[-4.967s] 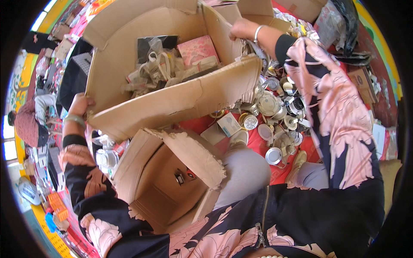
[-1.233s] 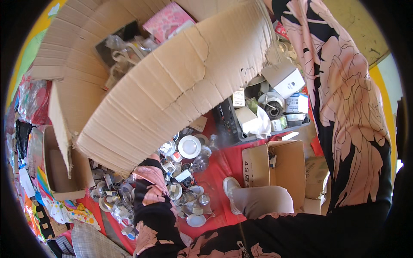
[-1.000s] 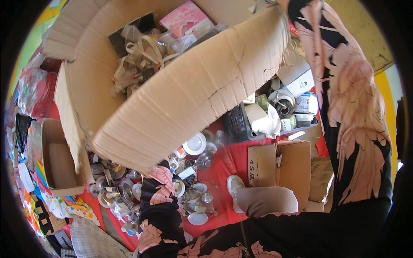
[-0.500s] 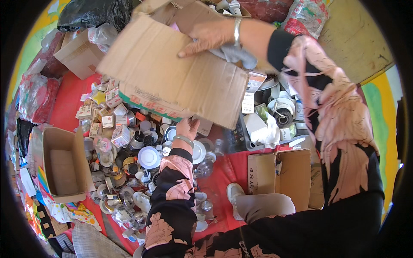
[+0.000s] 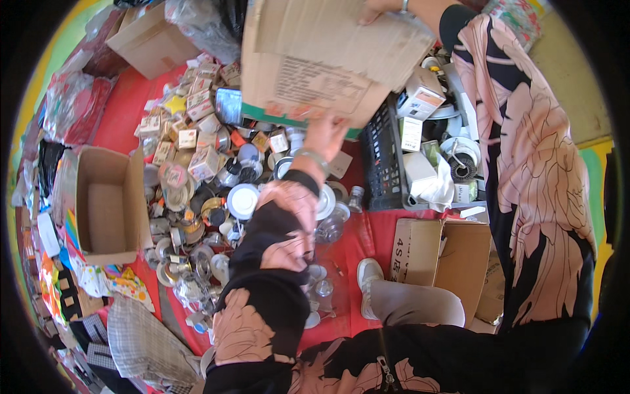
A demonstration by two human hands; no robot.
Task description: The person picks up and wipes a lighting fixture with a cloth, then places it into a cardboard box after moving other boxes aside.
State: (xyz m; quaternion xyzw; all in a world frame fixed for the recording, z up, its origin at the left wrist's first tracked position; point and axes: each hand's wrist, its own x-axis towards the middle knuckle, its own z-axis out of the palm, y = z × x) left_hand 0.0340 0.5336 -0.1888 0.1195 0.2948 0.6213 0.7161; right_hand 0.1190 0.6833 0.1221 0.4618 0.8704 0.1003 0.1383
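Note:
A large cardboard box [image 5: 321, 85] with a green stripe and red print along its lower edge hangs tilted above the pile. My left hand [image 5: 323, 141] is closed at that lower edge, its fingers partly blurred. At the top right of the box, my right hand [image 5: 384, 9] grips an upper flap, with part of the hand cut off by the picture's edge. What the box holds does not show. Just below and left of it lie several small white boxes [image 5: 205, 163] and round lamp fittings [image 5: 243, 201] on red cloth [image 5: 354, 240].
A black plastic crate [image 5: 380, 157] filled with boxes and lamp parts stands to the right. Open cardboard boxes stand at the left [image 5: 108, 197] and lower right [image 5: 433, 253]. My shoe [image 5: 369, 279] rests on the red cloth. Clear plastic bags [image 5: 75, 108] lie at the far left.
The large box has swung from a slant to more upright and shifted away, showing its printed side. My left hand has moved up onto its lower edge; my right hand is farther up.

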